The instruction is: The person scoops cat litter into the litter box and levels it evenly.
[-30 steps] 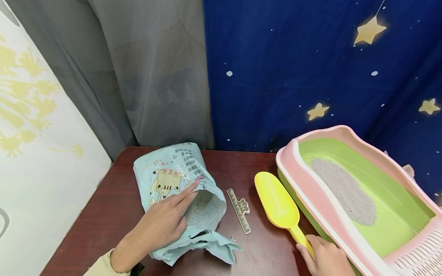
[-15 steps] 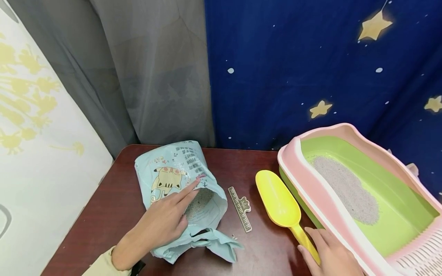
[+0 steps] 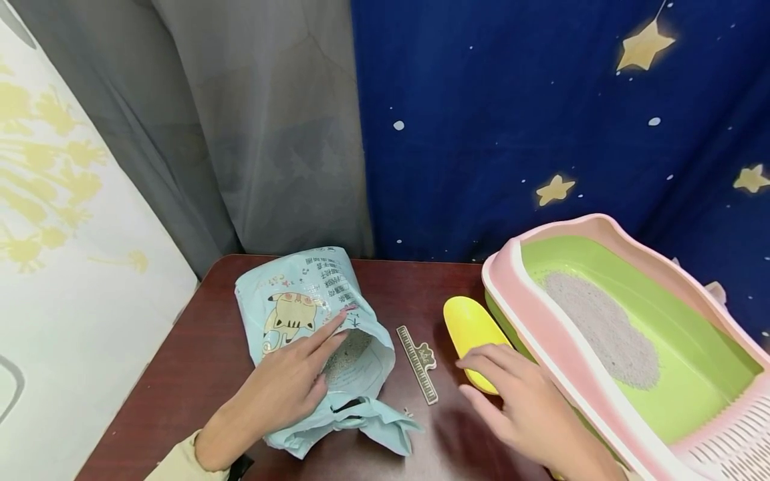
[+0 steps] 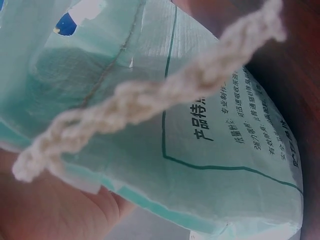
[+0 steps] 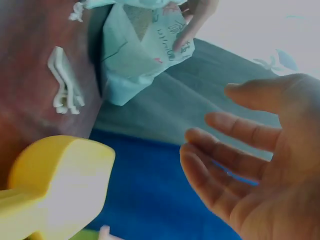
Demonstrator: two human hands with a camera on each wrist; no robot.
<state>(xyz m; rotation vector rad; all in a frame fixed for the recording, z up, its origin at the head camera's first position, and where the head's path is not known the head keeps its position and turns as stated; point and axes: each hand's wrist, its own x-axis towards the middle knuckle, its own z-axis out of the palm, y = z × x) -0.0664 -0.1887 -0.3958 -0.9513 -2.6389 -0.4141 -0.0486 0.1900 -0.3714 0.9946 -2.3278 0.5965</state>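
My left hand (image 3: pixel 279 384) rests on a light blue cat litter bag (image 3: pixel 291 277), its index and middle fingers stretched along the rim of the open mouth. Grey litter shows inside. In the left wrist view, the palm (image 4: pixel 65 205) lies along the bag's edge (image 4: pixel 145 200). My right hand (image 3: pixel 523 401) is over the yellow scoop (image 3: pixel 472 321), hiding much of its bowl and handle. The right wrist view shows that hand (image 5: pixel 255 155) with its fingers spread and holding nothing, apart from the scoop (image 5: pixel 75 185).
A bag clip (image 3: pixel 418 364) lies between the bag and the scoop on the dark red table (image 3: pixel 403 287). At the right stands a pink and green litter box (image 3: pixel 553 327), with a patch of grey litter (image 3: pixel 601 327) on its floor. Curtains (image 3: pixel 457 133) hang behind.
My right hand has let go of the scoop handle and moved left and away from me, over the scoop. The scoop stays on the table. The left hand and bag hold their place.
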